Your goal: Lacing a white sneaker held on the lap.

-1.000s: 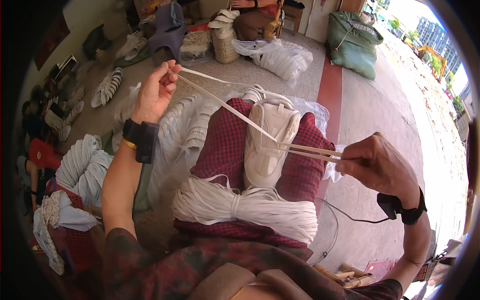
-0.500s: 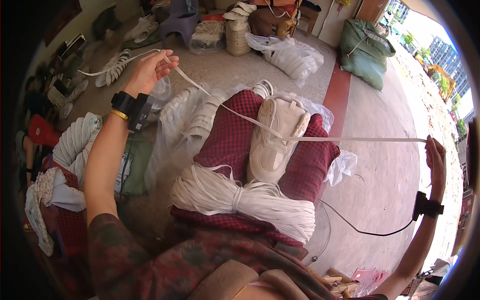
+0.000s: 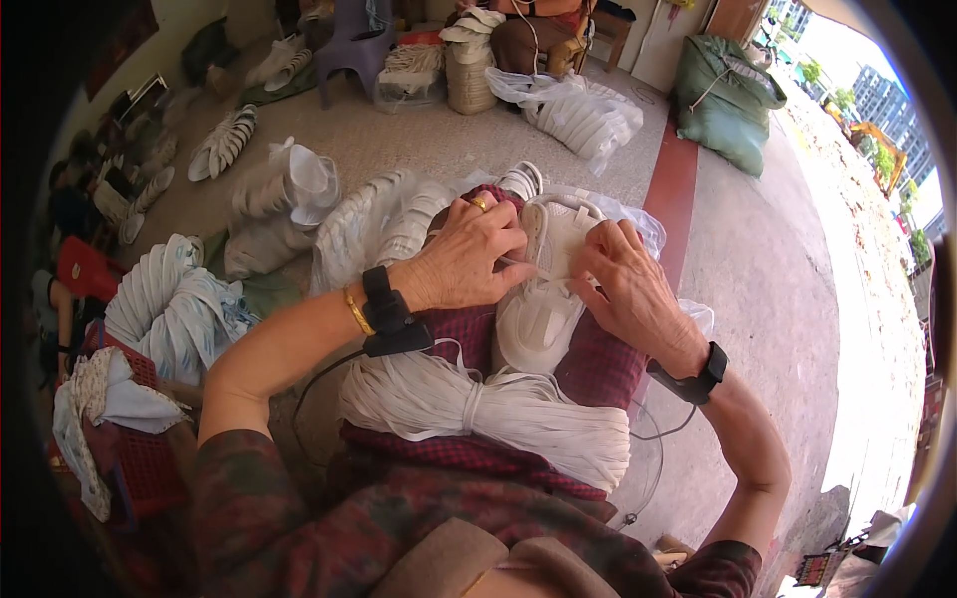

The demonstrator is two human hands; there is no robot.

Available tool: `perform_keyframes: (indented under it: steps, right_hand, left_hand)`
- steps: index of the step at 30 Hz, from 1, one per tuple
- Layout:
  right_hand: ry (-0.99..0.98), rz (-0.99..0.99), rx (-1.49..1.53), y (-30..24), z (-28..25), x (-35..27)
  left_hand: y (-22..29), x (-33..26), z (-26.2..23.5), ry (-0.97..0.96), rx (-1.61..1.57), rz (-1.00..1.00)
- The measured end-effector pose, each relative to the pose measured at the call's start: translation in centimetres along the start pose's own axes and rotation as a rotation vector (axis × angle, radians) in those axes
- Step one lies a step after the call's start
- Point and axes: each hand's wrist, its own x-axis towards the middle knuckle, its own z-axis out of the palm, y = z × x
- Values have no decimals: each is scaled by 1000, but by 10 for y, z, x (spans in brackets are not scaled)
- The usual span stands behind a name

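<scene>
We take the checked red cloth [image 3: 598,369] on the lap as our landmark. Across its near edge lies the big bundle of white cord [image 3: 488,414], tied at the middle. On its centre sits the white shoe upper [image 3: 543,299], toe toward us. Over the far half of the upper, the left hand [image 3: 464,261] and right hand [image 3: 628,289] meet, fingers pinched narrow on a thin white lace [image 3: 525,267] at the eyelets. Beyond the cloth, heaps of white uppers [image 3: 399,214] crowd the floor. We judge 2 risks: the lace could slip from the pinch, and the upper could slide off the cloth.
</scene>
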Motion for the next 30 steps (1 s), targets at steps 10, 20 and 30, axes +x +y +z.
perform_keyframes:
  steps: [10,20,30]
  right_hand:
    - [-10,118,227,11,10,-14]
    - [17,115,265,25,15,-28]
    - [-3,27,-298,81,-64,-117]
  left_hand:
    - [-23,-9,6,-182,-384,-104]
    - [-25,-10,1,-22,-119,201]
    - [-129,-67,-114,-30,556,301]
